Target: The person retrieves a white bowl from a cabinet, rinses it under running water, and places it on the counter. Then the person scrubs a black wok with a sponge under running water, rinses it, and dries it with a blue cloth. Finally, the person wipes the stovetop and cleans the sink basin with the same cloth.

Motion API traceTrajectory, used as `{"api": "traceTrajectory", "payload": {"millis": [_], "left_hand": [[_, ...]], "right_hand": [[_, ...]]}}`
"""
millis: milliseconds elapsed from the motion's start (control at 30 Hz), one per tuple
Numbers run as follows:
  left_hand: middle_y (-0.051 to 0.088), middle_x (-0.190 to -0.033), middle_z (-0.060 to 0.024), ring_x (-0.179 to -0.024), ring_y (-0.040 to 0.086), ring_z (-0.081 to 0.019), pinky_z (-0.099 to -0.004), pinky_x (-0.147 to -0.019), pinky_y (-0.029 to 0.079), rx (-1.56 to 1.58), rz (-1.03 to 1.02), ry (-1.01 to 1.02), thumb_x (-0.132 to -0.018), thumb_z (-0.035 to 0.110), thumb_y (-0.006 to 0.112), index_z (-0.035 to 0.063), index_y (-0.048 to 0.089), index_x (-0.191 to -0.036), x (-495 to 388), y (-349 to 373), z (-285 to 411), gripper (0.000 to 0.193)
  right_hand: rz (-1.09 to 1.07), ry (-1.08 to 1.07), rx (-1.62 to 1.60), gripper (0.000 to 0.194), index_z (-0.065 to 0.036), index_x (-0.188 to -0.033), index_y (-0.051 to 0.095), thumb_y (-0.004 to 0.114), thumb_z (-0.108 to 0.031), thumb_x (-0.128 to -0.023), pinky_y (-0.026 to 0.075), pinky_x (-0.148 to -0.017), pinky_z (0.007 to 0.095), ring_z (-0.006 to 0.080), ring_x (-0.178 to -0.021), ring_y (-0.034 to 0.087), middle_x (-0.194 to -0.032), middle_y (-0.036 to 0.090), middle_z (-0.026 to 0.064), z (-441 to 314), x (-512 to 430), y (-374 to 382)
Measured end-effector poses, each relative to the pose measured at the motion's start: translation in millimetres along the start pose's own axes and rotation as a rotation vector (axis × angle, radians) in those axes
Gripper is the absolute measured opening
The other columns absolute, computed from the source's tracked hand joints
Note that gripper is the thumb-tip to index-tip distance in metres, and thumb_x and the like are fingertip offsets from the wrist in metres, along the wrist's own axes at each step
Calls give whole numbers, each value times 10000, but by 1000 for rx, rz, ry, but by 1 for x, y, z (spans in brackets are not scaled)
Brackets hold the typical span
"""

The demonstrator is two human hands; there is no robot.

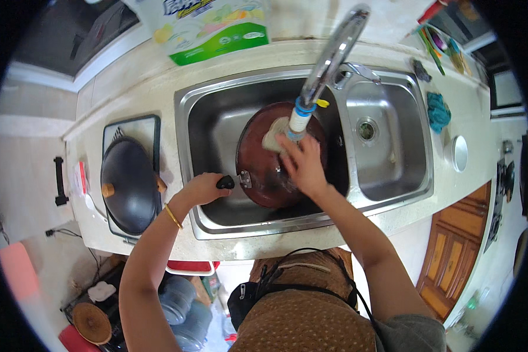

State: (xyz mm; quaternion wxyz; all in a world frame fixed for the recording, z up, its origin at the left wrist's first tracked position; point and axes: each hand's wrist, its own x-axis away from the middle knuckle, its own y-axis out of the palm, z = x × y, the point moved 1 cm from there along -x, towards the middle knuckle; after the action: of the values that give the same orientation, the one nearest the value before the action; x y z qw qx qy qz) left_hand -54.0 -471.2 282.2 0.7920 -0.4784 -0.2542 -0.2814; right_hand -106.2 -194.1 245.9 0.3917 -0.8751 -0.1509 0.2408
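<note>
A reddish-brown pan [264,189] with a black handle [225,182] lies in the large left basin of a stainless steel sink [185,149]. My left hand [204,188] is closed around the handle's end. Over the pan, my right hand [306,165] has its fingers spread and slightly blurred, beside a pale cloth or sponge [273,135] on the pan's surface. Whether the fingertips touch that cloth cannot be told. The faucet's white and blue nozzle [300,119] hangs just above the right fingers and hides part of the pan.
A chrome faucet [334,48] arches over the sink. To the right are the small basin [378,154], a teal cloth [438,111] and a white cup [459,153]. A black wok-shaped pan [130,185] sits on a tray at left. Behind stands a green-and-white bag [220,44].
</note>
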Motion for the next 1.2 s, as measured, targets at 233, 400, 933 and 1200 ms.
{"api": "traceTrajectory", "payload": {"millis": [233, 400, 933, 1200], "left_hand": [[694, -970, -198, -927, 669, -358, -437, -821, 528, -83, 85, -41, -799, 322, 705, 33, 684, -1030, 6, 8, -8, 371], [698, -900, -192, -867, 683, -364, -451, -790, 552, -182, 237, -120, -764, 184, 668, 67, 711, -918, -9, 15, 0, 198], [698, -912, -202, -872, 693, -358, -438, -792, 564, -140, 260, -203, -742, 114, 667, 42, 713, -921, -10, 40, -8, 198], [696, -917, -222, -889, 687, -365, -444, -829, 551, -99, 194, -254, -727, 168, 692, 27, 720, -928, -18, 36, -17, 247]], "right_hand": [[-77, 8, 99, 430, -195, -1220, 614, 657, -160, -794, 386, -973, 487, 334, -1148, 514, -1251, 534, 129, -29, -63, 45], [-204, 199, 238, 416, -201, -1216, 632, 645, -193, -801, 399, -931, 486, 330, -1128, 521, -1229, 550, 114, -13, -104, 68], [-136, 171, 187, 413, -178, -1236, 582, 658, -159, -830, 375, -980, 481, 345, -1189, 482, -1264, 505, 124, -10, -77, 64], [-337, -330, 91, 322, -158, -1116, 614, 644, -120, -798, 354, -1005, 497, 338, -1186, 469, -1253, 503, 120, -47, 30, 22]]}}
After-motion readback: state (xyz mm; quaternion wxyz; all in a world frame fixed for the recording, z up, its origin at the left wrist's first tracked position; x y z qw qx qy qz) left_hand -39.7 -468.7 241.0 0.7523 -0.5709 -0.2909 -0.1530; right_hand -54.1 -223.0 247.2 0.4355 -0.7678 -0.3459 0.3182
